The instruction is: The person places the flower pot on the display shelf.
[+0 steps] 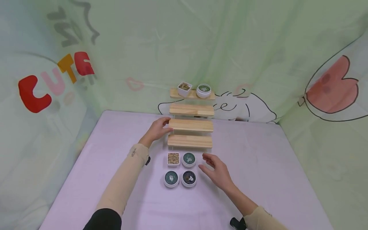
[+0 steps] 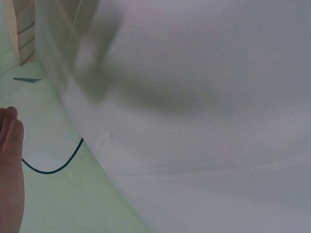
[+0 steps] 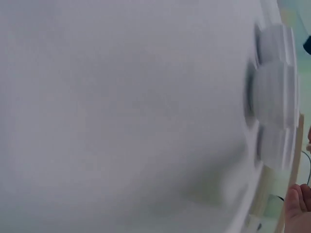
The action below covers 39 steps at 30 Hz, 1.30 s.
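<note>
A stepped shelf with wooden boards (image 1: 191, 125) stands towards the back of the table. My left hand (image 1: 156, 129) is at the left end of its middle boards, thumb and fingers spread; whether they touch the wood I cannot tell. In front of the shelf are a square white pot (image 1: 173, 159) with a grainy tan top and round white pots (image 1: 188, 159) with dark green or dark tops. My right hand (image 1: 217, 171) hovers to the right of them, fingers slightly bent, holding nothing. In the right wrist view, white pots (image 3: 274, 94) show from the side.
On the top board stand a square white pot (image 1: 184, 89) and a round white pot (image 1: 203, 90). A pale cloth covers the table (image 1: 256, 163). Printed green curtains (image 1: 184, 41) hang behind and at both sides.
</note>
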{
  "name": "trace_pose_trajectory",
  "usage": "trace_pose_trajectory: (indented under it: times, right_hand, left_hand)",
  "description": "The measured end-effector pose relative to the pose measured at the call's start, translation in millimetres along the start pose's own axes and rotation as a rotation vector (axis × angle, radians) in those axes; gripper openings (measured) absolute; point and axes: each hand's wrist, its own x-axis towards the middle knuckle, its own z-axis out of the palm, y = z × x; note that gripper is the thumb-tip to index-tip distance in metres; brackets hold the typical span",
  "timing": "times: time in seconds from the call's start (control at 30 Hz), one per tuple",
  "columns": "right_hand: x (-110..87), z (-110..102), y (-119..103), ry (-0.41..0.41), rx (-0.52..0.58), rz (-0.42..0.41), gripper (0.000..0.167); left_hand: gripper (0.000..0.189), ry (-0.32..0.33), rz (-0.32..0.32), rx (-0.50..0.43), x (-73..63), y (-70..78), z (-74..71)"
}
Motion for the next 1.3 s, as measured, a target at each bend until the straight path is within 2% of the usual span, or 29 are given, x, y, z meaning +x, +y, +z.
trace_pose_trajectory:
  times: [0.23,0.43,0.57,0.7,0.93,1.3]
  right_hand:
    - [-27.2,23.4,4.5,-0.048,0.048,-0.038,0.052]
    - [-40.8,37.3,7.0,-0.074,0.098,-0.05,0.056]
    - [-45.3,44.2,7.8,-0.052,0.112,-0.114,0.058]
    - [-47.0,47.2,-0.8,-0.011,0.126,-0.153,0.058]
    - [-49.0,42.1,-24.8,-0.021,0.172,-0.108,0.056]
    - [-48.8,45.2,-24.5,0.003,0.223,-0.029,0.053]
  left_hand:
    - [0.062,0.02,0.03,-0.02,-0.8,-2.7,0.9]
    - [0.064,0.023,0.0,-0.082,-1.6,-3.9,3.4]
    - [0.064,0.031,-0.012,-0.111,-2.7,-4.6,4.6]
    - [0.064,0.037,0.0,-0.122,-2.6,-5.6,5.7]
    - [0.064,0.037,0.001,-0.163,-2.2,-7.9,6.6]
    - [0.063,0.045,0.007,-0.174,-0.9,-10.6,6.3]
